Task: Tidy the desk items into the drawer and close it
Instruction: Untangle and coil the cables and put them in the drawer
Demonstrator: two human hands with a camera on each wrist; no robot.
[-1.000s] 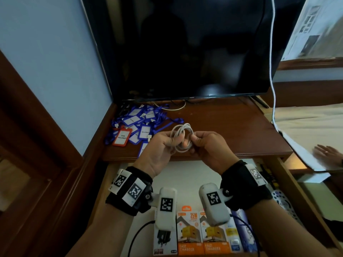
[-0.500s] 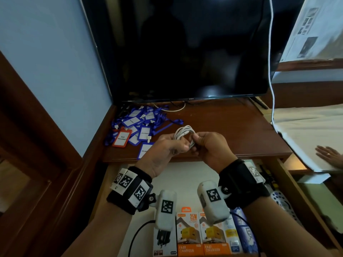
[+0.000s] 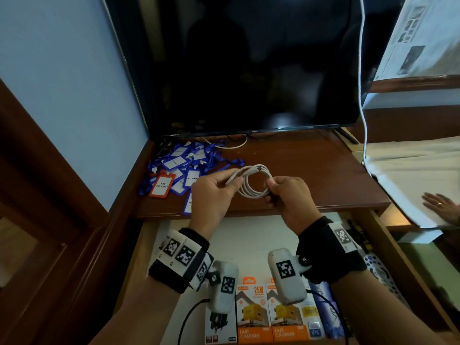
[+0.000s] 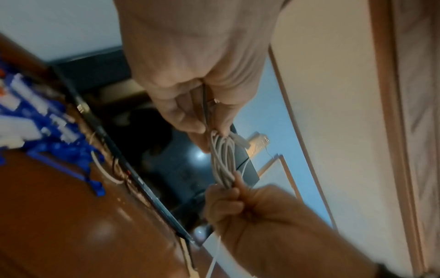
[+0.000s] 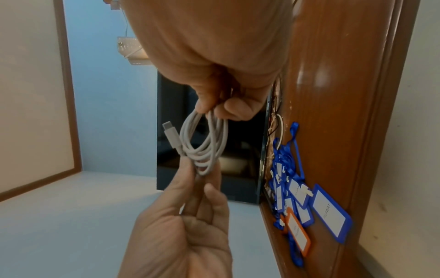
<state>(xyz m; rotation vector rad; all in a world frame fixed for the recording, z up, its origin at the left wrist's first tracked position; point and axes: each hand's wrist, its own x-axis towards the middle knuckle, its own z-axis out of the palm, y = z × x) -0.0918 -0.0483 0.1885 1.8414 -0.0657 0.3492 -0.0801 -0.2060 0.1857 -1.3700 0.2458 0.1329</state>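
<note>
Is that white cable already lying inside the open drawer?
No, the coiled white cable is held up between the left hand and the right hand, above the desk edge.

smooth white plastic-sheathed coiled cable; glossy brown wooden desk top beneath it; blue plastic badge holders on that desk.

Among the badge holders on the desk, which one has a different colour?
The orange badge holder, at the left front edge of the pile; all the others are blue.

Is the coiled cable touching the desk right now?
Apart. The head view shows the cable held up between the left hand and right hand, with bare desk visible through its loop.
</note>
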